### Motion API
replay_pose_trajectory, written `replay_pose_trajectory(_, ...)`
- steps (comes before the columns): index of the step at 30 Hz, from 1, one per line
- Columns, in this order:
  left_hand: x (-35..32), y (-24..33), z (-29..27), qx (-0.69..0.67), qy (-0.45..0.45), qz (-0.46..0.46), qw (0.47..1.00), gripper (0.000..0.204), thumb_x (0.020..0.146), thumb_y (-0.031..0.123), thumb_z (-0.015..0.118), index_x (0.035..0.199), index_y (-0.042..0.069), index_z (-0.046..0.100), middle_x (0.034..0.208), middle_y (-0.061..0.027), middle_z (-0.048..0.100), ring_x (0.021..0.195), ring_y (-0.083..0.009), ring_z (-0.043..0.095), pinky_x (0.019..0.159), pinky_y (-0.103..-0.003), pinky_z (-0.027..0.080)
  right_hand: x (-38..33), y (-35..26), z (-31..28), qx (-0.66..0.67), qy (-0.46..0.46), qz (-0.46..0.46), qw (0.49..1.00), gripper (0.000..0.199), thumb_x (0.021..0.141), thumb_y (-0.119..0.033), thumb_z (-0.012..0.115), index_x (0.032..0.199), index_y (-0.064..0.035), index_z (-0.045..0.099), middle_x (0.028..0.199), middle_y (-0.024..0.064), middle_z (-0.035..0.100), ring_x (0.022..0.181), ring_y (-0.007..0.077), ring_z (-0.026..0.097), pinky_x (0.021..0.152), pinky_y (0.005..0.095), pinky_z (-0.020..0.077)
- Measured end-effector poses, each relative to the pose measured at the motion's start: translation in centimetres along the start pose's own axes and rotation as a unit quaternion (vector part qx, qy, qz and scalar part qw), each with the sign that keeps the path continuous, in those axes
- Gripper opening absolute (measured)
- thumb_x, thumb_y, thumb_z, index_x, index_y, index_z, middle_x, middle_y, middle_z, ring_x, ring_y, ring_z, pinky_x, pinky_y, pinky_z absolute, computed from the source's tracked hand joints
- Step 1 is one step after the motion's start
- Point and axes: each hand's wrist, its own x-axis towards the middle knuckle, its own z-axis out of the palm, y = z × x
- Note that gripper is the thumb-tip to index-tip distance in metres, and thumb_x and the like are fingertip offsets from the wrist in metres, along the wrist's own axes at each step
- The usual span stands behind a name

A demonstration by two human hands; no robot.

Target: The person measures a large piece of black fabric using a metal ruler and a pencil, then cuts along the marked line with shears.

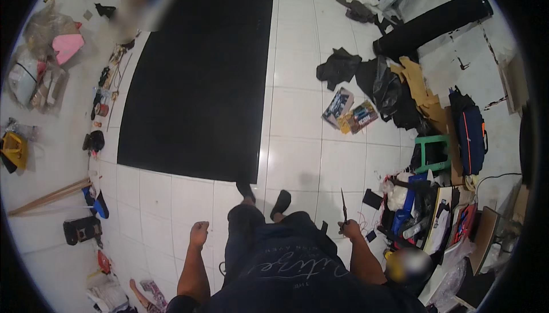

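Pointing scissors (344, 205) forward, right fingers (349, 226) curled

- A green plastic stool (433, 140) stands on the white tiled floor (294, 158), at the right.
- A navy bag with orange trim (469, 133) stands upright just beyond the stool.
- Two colourful printed booklets (362, 116) lie close together on the tiles.
- At the far left, a pink item (68, 47) rests against clear plastic bags (48, 27).
- Below these is a yellow and black object (16, 150).
- Long wooden sticks (51, 197) lie near a black boxy device (81, 230).
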Motion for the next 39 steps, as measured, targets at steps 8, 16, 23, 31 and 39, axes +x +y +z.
replay_pose_trajectory(8,1.1,-4.1,-0.3,0.029,-0.009,-0.079,0.996,0.035,0.085,0.031,0.061,0.104,0.002,0.061,0.085,-0.0047,0.06,0.067,-0.0133,0.055,0.053,-0.027,0.043,-3.5,-0.2,0.5,0.074,0.005,0.061,0.995,0.031,0.082,-0.019,0.07,0.083,0.0108,0.061,0.066,0.013,0.062,0.056,0.0211,0.064,0.049,0.0323,0.0501)
replay_pose_trajectory(16,-0.1,1.6,0.2,-0.025,0.034,-0.008,0.999,0.035,0.087,0.03,0.062,0.105,0.0,0.061,0.086,-0.0049,0.061,0.072,-0.0138,0.054,0.062,-0.027,0.044,-0.8,-1.2,0.3,-0.061,-0.039,0.052,0.996,0.03,0.084,-0.023,0.068,0.076,0.0055,0.061,0.063,0.01,0.061,0.058,0.0207,0.065,0.049,0.0313,0.0475)
replay_pose_trajectory(23,0.2,-0.2,-0.3,-0.007,0.041,-0.027,0.999,0.039,0.085,0.03,0.063,0.104,-0.004,0.061,0.091,-0.0109,0.065,0.077,-0.0181,0.059,0.069,-0.031,0.049,2.3,-5.4,0.6,0.028,0.0,0.005,1.0,0.038,0.082,-0.026,0.069,0.081,0.0104,0.061,0.073,0.0164,0.066,0.062,0.0219,0.068,0.057,0.035,0.0516)
replay_pose_trajectory(31,-1.0,-0.3,-0.9,-0.015,0.048,-0.066,0.996,0.039,0.085,0.028,0.063,0.106,-0.004,0.06,0.093,-0.0123,0.064,0.076,-0.0199,0.059,0.068,-0.03,0.049,2.3,-8.0,0.8,-0.017,-0.011,-0.002,1.0,0.038,0.08,-0.029,0.07,0.08,0.0074,0.062,0.071,0.016,0.065,0.06,0.0236,0.066,0.056,0.0359,0.0508)
replay_pose_trajectory(39,-0.8,0.5,-0.7,-0.026,0.047,-0.055,0.997,0.039,0.084,0.029,0.064,0.104,-0.005,0.061,0.09,-0.0123,0.064,0.075,-0.0197,0.059,0.068,-0.032,0.049,4.2,-7.2,1.8,-0.044,-0.041,0.005,0.998,0.033,0.08,-0.027,0.072,0.071,0.0028,0.062,0.065,0.0123,0.064,0.056,0.0214,0.064,0.051,0.0347,0.0481)
